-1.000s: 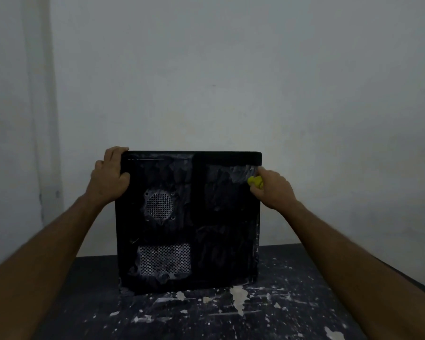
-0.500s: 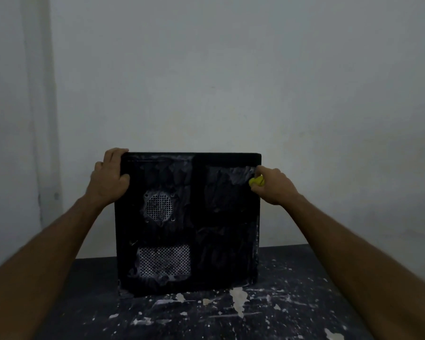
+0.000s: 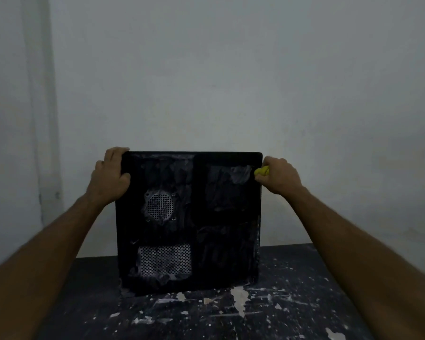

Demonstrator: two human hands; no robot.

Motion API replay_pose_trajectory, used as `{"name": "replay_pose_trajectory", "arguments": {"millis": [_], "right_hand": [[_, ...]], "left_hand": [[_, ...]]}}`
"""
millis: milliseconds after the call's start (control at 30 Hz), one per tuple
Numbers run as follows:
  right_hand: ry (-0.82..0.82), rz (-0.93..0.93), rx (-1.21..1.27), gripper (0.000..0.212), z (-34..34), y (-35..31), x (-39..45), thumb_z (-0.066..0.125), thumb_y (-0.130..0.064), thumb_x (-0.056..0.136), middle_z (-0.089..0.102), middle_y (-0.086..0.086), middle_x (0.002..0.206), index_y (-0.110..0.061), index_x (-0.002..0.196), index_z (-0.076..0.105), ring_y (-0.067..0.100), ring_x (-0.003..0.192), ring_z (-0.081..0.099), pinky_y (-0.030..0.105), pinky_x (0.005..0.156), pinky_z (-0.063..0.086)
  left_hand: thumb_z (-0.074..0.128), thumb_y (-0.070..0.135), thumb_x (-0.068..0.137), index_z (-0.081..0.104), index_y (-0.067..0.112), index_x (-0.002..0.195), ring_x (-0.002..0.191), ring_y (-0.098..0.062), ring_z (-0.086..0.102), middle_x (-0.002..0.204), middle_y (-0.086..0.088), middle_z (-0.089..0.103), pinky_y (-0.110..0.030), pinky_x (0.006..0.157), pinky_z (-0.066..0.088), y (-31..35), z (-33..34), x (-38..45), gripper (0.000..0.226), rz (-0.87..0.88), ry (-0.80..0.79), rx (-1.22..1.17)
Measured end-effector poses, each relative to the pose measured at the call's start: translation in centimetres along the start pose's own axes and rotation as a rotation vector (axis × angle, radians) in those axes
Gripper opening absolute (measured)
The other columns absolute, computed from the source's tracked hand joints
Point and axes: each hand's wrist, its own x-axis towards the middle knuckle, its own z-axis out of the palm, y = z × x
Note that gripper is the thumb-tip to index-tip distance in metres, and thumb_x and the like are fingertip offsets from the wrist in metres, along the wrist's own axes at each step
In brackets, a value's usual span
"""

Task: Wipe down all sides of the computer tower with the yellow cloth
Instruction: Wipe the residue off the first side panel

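A black computer tower [image 3: 221,241] stands upright on the table, its dusty side panel with a round vent and a rectangular mesh vent facing me. My left hand [image 3: 108,177] grips the tower's top left corner, fingers over the top edge and thumb on the panel. My right hand [image 3: 279,176] holds the bunched yellow cloth [image 3: 261,171] against the tower's upper right edge. Only a small bit of the cloth shows past the fingers.
The dark table [image 3: 292,303] is flecked with white paint chips and debris in front of the tower. A plain white wall [image 3: 231,82] rises close behind. A pale vertical pipe or trim [image 3: 38,119] runs down the wall at the left.
My right hand with the cloth has slid up and outward, from the panel's face near the top right to the tower's right edge. My left hand has kept its grip.
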Motion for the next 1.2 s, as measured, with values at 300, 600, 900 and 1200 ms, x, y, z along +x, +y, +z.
{"name": "replay_pose_trajectory", "arguments": {"millis": [300,600,900,1200], "right_hand": [[0.092,-0.037,0.031,0.031,0.2,-1.6,0.0,0.070,-0.033,0.086,0.058,0.006,0.091,-0.014,0.108,0.058,0.026,0.077,0.051,0.033,0.065,0.038],[-0.012,-0.072,-0.035,0.031,0.4,-1.7,0.0,0.069,-0.036,0.087,0.063,0.010,0.096,-0.016,0.107,0.058,0.034,0.086,0.062,0.034,0.066,0.042],[-0.010,-0.036,-0.099,0.032,-0.5,-1.5,0.2,0.071,-0.035,0.083,0.059,0.008,0.094,-0.017,0.107,0.059,0.034,0.089,0.062,0.033,0.068,0.039],[0.114,-0.050,-0.042,0.033,0.1,-3.2,0.3,0.072,-0.035,0.081,0.065,0.010,0.098,-0.016,0.107,0.062,0.035,0.089,0.063,0.034,0.067,0.042]], "left_hand": [[0.042,0.029,0.073,0.037,0.021,0.148,0.117,-0.049,0.046,0.152,-0.003,0.032,-0.060,0.103,0.040,0.1,0.0,-0.1,0.075,0.003,0.000,-0.001],[0.043,0.029,0.073,0.036,0.022,0.147,0.116,-0.048,0.047,0.151,-0.004,0.034,-0.059,0.103,0.040,-0.4,0.2,0.3,0.074,0.020,-0.005,-0.007],[0.042,0.028,0.072,0.036,0.021,0.148,0.118,-0.048,0.047,0.151,-0.004,0.034,-0.059,0.105,0.039,-0.9,0.3,0.5,0.076,0.020,-0.007,-0.008],[0.042,0.028,0.072,0.035,0.024,0.148,0.119,-0.048,0.046,0.152,-0.002,0.032,-0.060,0.107,0.038,-0.7,0.4,0.4,0.076,0.012,-0.003,-0.019]]}}
